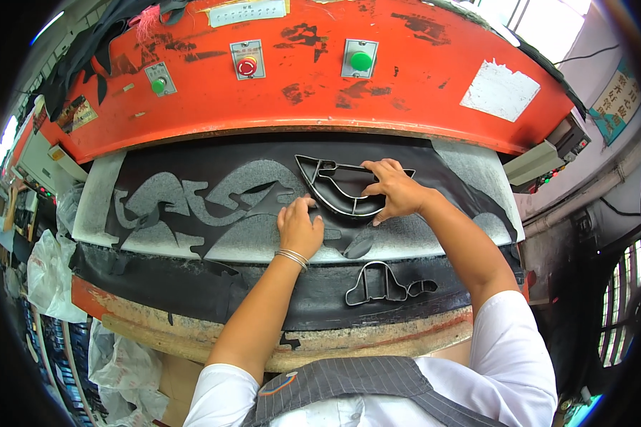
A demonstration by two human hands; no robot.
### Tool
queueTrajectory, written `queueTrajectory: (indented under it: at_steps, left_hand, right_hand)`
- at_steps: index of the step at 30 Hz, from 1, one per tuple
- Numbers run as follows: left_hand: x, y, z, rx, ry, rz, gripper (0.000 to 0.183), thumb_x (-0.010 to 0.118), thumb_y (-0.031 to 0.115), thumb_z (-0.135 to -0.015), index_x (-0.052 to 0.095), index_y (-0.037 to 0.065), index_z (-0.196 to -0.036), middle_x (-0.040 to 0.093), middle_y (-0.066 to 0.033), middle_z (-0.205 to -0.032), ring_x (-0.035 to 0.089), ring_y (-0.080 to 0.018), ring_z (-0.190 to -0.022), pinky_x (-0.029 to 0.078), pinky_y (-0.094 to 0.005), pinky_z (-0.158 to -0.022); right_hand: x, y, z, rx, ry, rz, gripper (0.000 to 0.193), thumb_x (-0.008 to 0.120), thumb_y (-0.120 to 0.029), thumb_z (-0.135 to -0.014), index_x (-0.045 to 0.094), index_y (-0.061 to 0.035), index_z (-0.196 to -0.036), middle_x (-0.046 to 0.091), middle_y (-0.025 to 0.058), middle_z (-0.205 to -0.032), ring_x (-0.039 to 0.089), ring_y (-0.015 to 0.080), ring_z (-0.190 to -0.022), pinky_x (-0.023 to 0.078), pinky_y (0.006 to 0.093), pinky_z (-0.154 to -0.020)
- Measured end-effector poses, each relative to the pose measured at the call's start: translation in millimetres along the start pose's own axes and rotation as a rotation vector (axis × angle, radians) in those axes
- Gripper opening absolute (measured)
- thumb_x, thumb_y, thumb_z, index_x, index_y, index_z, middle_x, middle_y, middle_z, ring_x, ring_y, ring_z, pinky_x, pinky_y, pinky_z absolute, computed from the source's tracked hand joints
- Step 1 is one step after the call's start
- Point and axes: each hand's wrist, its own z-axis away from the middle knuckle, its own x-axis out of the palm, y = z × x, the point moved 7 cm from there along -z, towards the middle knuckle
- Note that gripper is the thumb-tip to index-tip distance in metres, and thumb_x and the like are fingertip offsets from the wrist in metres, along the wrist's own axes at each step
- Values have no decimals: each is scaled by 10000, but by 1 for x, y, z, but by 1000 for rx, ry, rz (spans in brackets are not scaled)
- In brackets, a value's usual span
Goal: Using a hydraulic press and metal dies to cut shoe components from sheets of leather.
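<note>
My right hand grips the right part of a large curved metal cutting die, its thumb and fingers spread across the frame. The die rests on a black sheet of material, which has several shaped cut-outs showing the pale board beneath. Just left of the die's lower edge, my left hand lies on the sheet with its fingers stretched forward and nothing visible in them. Thin bangles circle that wrist. A smaller metal cutting die sits on the dark front strip, nearer to me.
Above the board's far edge spans a scuffed red press beam with a red button and green buttons. A worn wooden edge runs along the front. Plastic bags hang at the left; a control box stands at the right.
</note>
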Motion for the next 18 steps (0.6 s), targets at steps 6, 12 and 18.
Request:
queueTrajectory:
  at_steps: [6, 12, 18]
  left_hand:
    - [9, 3, -3, 90, 69, -79, 308, 602, 151, -813, 496, 61, -1088, 561, -178, -1288, 438, -346, -1286, 171, -505, -1134]
    - [9, 4, -9, 61, 49, -87, 366, 593, 184, -822, 528, 26, -1145, 563, -167, -1300, 416, -333, -1317, 189, -498, -1147]
    - [8, 0, -8, 93, 92, -109, 394, 612, 219, -812, 568, 34, -1157, 551, -176, -1317, 414, -316, -1322, 194, -489, -1147]
  right_hand:
    - [17, 19, -9, 32, -88, -52, 652, 871, -394, -505, 693, -151, -1082, 342, 230, -1441, 285, 362, -1368, 172, 539, -1134]
    - [26, 39, 27, 367, 210, -91, 780, 865, -457, -520, 615, -213, -1218, 189, 268, -1517, 155, 422, -1420, 127, 585, -1130]
    - [43, 32, 46, 680, 318, -137, 870, 865, -482, -527, 547, -271, -1308, 74, 308, -1526, 124, 486, -1411, 128, 627, -1108]
